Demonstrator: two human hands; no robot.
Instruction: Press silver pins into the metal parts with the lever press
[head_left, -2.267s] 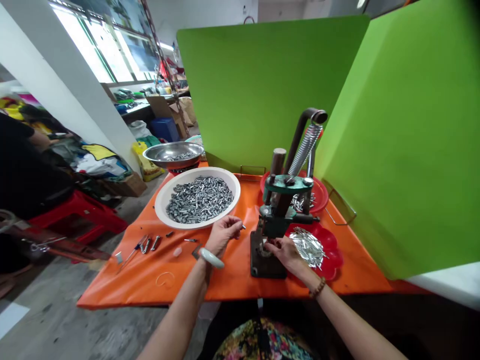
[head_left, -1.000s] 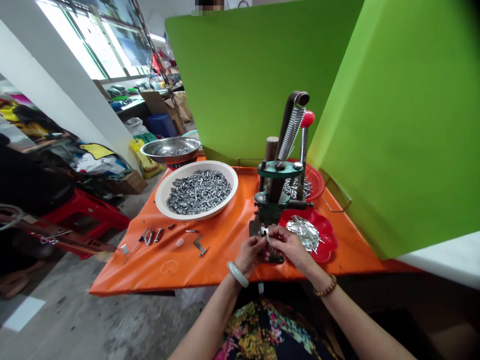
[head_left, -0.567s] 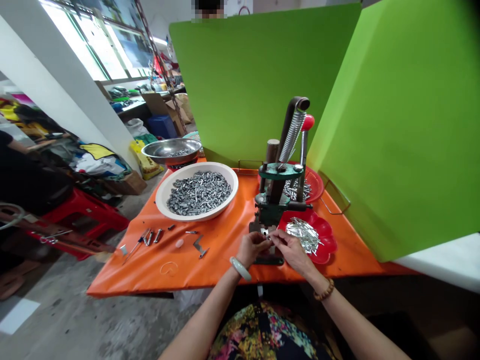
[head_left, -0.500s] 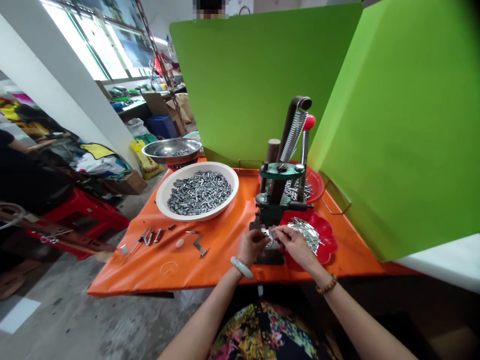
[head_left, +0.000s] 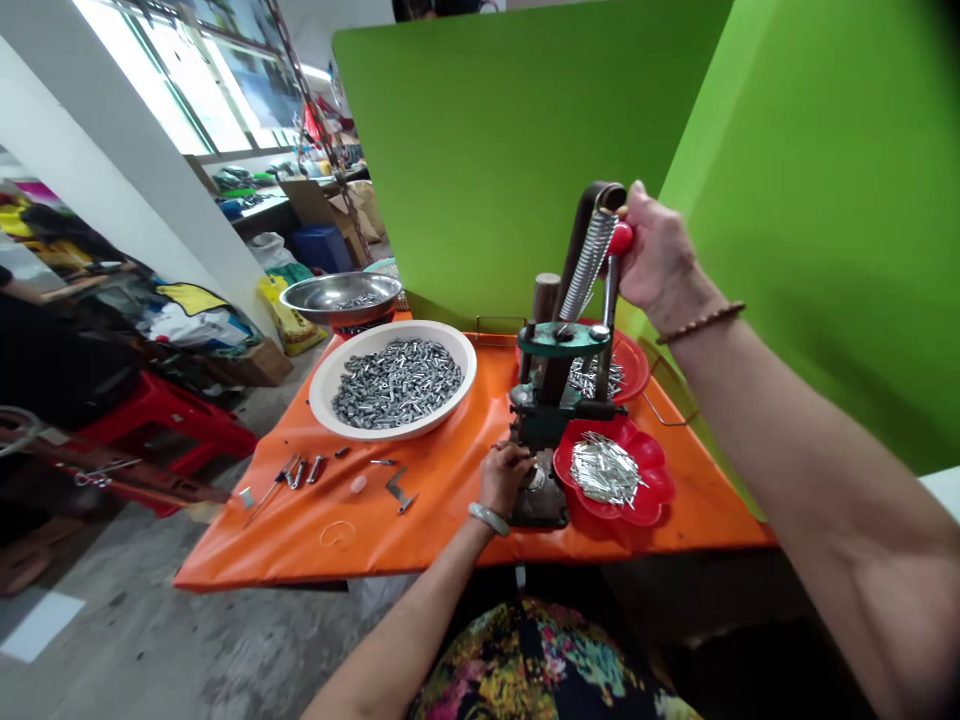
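Note:
A green hand press [head_left: 555, 425] with a coil spring [head_left: 592, 262] stands upright near the table's front. My right hand [head_left: 664, 255] is closed around the top of its lever, at the red ball knob [head_left: 620, 239]. Down at the press base [head_left: 541, 508], my left hand [head_left: 501, 482] has its fingers pinched together under the press head. What those fingers hold is too small and partly hidden to name. Just right of the base sits a red flower-shaped bowl [head_left: 660, 492] full of thin silver metal pins [head_left: 606, 468].
A white basin [head_left: 320, 405] of small grey metal parts stands on the orange tabletop [head_left: 442, 500], with a steel bowl [head_left: 296, 298] behind it. Loose metal pieces [head_left: 298, 472] lie front left. Another red bowl [head_left: 637, 365] is behind the press. Green panels [head_left: 525, 150] enclose the back and right.
My right hand has left the press base, where it was beside my left hand, and risen to the lever knob. My left hand stays low at the base.

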